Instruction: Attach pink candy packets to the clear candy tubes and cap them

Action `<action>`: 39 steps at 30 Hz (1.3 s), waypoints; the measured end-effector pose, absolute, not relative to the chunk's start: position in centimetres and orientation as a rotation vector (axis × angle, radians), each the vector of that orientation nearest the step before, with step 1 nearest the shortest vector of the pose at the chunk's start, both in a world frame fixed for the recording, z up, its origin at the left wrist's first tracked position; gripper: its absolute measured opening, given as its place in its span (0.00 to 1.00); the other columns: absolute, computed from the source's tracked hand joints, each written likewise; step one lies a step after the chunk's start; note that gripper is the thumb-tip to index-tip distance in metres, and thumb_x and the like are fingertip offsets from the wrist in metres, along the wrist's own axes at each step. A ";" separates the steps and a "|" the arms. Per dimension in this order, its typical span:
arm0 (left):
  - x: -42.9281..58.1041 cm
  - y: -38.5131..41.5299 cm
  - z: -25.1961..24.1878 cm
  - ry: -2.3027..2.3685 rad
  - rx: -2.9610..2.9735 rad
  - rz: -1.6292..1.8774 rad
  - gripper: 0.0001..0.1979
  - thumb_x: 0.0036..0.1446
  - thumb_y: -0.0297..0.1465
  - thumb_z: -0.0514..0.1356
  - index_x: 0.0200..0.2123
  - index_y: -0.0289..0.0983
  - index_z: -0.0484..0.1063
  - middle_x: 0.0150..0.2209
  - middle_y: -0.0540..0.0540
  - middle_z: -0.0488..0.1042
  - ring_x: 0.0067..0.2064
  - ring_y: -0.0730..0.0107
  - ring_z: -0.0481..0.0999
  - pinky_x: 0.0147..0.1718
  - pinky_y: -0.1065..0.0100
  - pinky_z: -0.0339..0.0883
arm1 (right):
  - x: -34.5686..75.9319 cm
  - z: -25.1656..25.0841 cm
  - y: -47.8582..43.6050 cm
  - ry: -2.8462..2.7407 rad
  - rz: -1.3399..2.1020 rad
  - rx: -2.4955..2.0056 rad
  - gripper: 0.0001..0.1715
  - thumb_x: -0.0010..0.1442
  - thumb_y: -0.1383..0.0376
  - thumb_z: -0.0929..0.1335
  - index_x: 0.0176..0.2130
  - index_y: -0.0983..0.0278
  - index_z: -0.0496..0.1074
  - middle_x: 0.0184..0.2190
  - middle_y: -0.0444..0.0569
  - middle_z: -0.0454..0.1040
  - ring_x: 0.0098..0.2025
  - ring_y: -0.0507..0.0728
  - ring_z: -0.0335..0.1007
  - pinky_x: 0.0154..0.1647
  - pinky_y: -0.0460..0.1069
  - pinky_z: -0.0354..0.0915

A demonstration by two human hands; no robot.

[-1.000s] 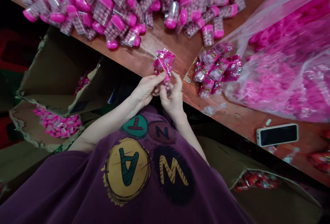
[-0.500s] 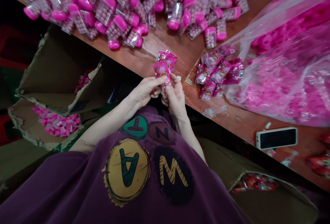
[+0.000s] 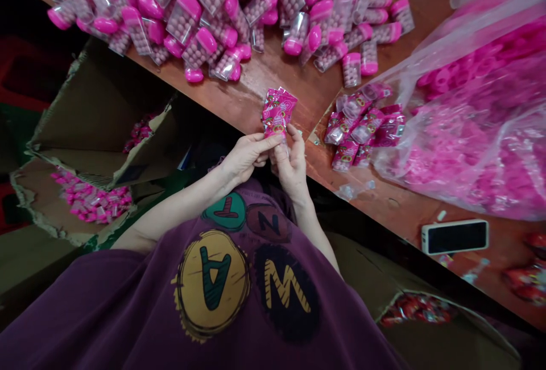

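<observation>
Both my hands meet just off the table's front edge, closed on a pink printed candy sachet (image 3: 274, 115). My left hand (image 3: 247, 157) pinches its lower end from the left, thumb on top. From the right, my right hand (image 3: 292, 164) grips the same end, its thumb pointing up along the sachet. At least one more pink sachet (image 3: 289, 100) lies behind or against the held one; whether it is held too, I cannot tell. The fingers hide the lower end of the sachet. A small pile of filled pink sachets (image 3: 362, 125) lies to the right of my hands.
Pink-capped clear candy containers (image 3: 200, 46) are heaped along the back of the wooden table (image 3: 256, 94). A plastic bag of pink parts (image 3: 460, 142) stands right, near a phone (image 3: 454, 236). Below the edge, a carton (image 3: 98, 120) and another of pink pieces (image 3: 96, 199) stand left; red packets (image 3: 418, 307) right.
The view has shifted slightly, so the table's things sit a little lower and to the right. My fingers now cover more of the held sachet's lower end; both hands keep their grip.
</observation>
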State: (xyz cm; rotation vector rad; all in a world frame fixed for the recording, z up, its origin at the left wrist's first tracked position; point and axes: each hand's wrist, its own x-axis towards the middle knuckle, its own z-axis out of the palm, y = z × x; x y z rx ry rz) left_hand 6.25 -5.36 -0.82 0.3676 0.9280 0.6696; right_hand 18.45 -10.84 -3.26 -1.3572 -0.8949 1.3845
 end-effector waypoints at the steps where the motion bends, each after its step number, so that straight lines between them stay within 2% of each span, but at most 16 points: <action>1: 6.1 -5.5 -0.9 0.913 0.363 0.671 0.18 0.56 0.40 0.75 0.29 0.32 0.75 0.21 0.55 0.65 0.19 0.86 0.54 0.19 0.76 0.43 | 18.4 -3.1 -10.8 -0.830 1.422 -1.342 0.38 0.69 0.43 0.68 0.70 0.49 0.55 0.29 0.39 0.65 0.23 0.51 0.63 0.23 0.48 0.67; 4: 5.9 -5.7 -1.0 0.879 0.382 0.657 0.18 0.57 0.40 0.75 0.29 0.33 0.74 0.22 0.53 0.68 0.20 0.85 0.58 0.20 0.76 0.46 | 18.2 -2.9 -10.8 -0.742 1.449 -1.307 0.35 0.69 0.44 0.69 0.68 0.48 0.57 0.27 0.37 0.62 0.19 0.48 0.53 0.17 0.45 0.58; 6: 5.7 -5.6 -0.9 0.885 0.413 0.640 0.19 0.58 0.42 0.74 0.30 0.33 0.75 0.22 0.54 0.68 0.20 0.85 0.58 0.20 0.76 0.46 | 18.2 -2.8 -10.8 -0.762 1.422 -1.311 0.32 0.70 0.43 0.68 0.66 0.48 0.59 0.27 0.38 0.62 0.19 0.48 0.53 0.17 0.45 0.57; 8: 5.6 -5.3 -0.7 0.917 0.438 0.638 0.21 0.59 0.45 0.74 0.29 0.34 0.74 0.21 0.55 0.65 0.19 0.85 0.56 0.19 0.76 0.44 | 18.2 -2.8 -10.8 -0.820 1.377 -1.332 0.31 0.70 0.43 0.68 0.64 0.49 0.60 0.29 0.39 0.64 0.22 0.48 0.58 0.20 0.46 0.62; 11: 5.7 -4.6 -0.5 0.965 0.439 0.669 0.23 0.59 0.46 0.73 0.27 0.34 0.72 0.20 0.56 0.63 0.19 0.86 0.54 0.19 0.75 0.41 | 18.2 -3.2 -10.7 -0.936 1.326 -1.362 0.34 0.68 0.42 0.69 0.64 0.51 0.59 0.35 0.42 0.69 0.31 0.52 0.69 0.30 0.49 0.72; 13: 5.9 -4.3 -0.6 0.975 0.413 0.689 0.22 0.59 0.43 0.74 0.27 0.33 0.71 0.20 0.56 0.62 0.19 0.87 0.53 0.19 0.75 0.40 | 18.0 -3.5 -10.7 -0.980 1.301 -1.379 0.36 0.68 0.42 0.69 0.66 0.52 0.57 0.39 0.45 0.71 0.35 0.54 0.73 0.36 0.52 0.75; 16: 6.0 -4.5 -1.1 0.951 0.355 0.715 0.21 0.61 0.40 0.73 0.26 0.33 0.71 0.20 0.56 0.61 0.19 0.87 0.53 0.18 0.76 0.41 | 17.4 -3.8 -10.8 -0.958 1.317 -1.370 0.36 0.70 0.42 0.67 0.67 0.52 0.54 0.41 0.46 0.73 0.38 0.56 0.75 0.38 0.53 0.76; 21: 5.6 -5.1 -1.2 0.900 0.280 0.718 0.18 0.64 0.36 0.70 0.27 0.33 0.71 0.21 0.56 0.61 0.19 0.86 0.54 0.18 0.77 0.44 | 16.8 -3.2 -10.8 -0.914 1.295 -1.355 0.34 0.71 0.44 0.67 0.66 0.52 0.55 0.37 0.44 0.72 0.34 0.54 0.73 0.36 0.52 0.76; 24: 5.1 -5.1 -0.9 0.866 0.258 0.683 0.16 0.64 0.34 0.70 0.29 0.33 0.71 0.23 0.55 0.64 0.20 0.85 0.57 0.19 0.78 0.47 | 17.5 -2.6 -10.7 -0.877 1.424 -1.339 0.35 0.70 0.44 0.68 0.66 0.52 0.55 0.31 0.39 0.69 0.27 0.52 0.68 0.29 0.49 0.73; 26: 4.9 -5.0 -0.6 0.860 0.256 0.669 0.15 0.63 0.34 0.70 0.30 0.33 0.72 0.25 0.55 0.66 0.20 0.86 0.58 0.19 0.77 0.47 | 18.1 -2.4 -10.8 -0.869 1.490 -1.337 0.35 0.70 0.44 0.69 0.66 0.52 0.56 0.30 0.39 0.69 0.25 0.51 0.67 0.28 0.49 0.72; 29: 4.9 -4.9 -0.4 0.891 0.280 0.665 0.15 0.63 0.37 0.71 0.32 0.33 0.73 0.26 0.54 0.69 0.21 0.86 0.59 0.19 0.77 0.47 | 18.4 -2.6 -11.1 -0.951 1.419 -1.362 0.32 0.70 0.46 0.69 0.65 0.52 0.58 0.41 0.45 0.76 0.35 0.54 0.76 0.42 0.53 0.79; 31: 5.1 -4.9 -0.3 0.932 0.311 0.665 0.17 0.63 0.40 0.71 0.31 0.33 0.74 0.26 0.53 0.70 0.21 0.86 0.59 0.19 0.76 0.47 | 18.2 -2.9 -11.5 -1.028 1.344 -1.406 0.32 0.71 0.47 0.69 0.66 0.52 0.58 0.50 0.49 0.77 0.43 0.56 0.79 0.52 0.57 0.79; 35: 5.8 -5.2 -0.4 0.990 0.330 0.685 0.18 0.62 0.38 0.72 0.29 0.32 0.73 0.24 0.54 0.70 0.19 0.88 0.56 0.19 0.76 0.46 | 17.3 -3.5 -11.8 -1.015 1.290 -1.449 0.35 0.70 0.44 0.68 0.68 0.53 0.57 0.59 0.54 0.73 0.53 0.59 0.79 0.57 0.59 0.77; 37: 6.0 -5.5 -0.5 0.983 0.312 0.692 0.17 0.62 0.37 0.72 0.29 0.33 0.73 0.21 0.56 0.66 0.19 0.88 0.54 0.19 0.75 0.45 | 17.0 -3.4 -11.7 -0.929 1.308 -1.436 0.36 0.68 0.43 0.69 0.67 0.53 0.59 0.57 0.53 0.73 0.53 0.59 0.78 0.54 0.57 0.79; 39: 5.9 -5.8 -0.7 0.958 0.311 0.679 0.17 0.62 0.37 0.72 0.29 0.33 0.72 0.20 0.57 0.63 0.18 0.87 0.53 0.19 0.75 0.44 | 17.1 -3.0 -11.6 -0.829 1.365 -1.428 0.36 0.68 0.43 0.70 0.66 0.53 0.60 0.46 0.49 0.75 0.41 0.56 0.77 0.38 0.52 0.78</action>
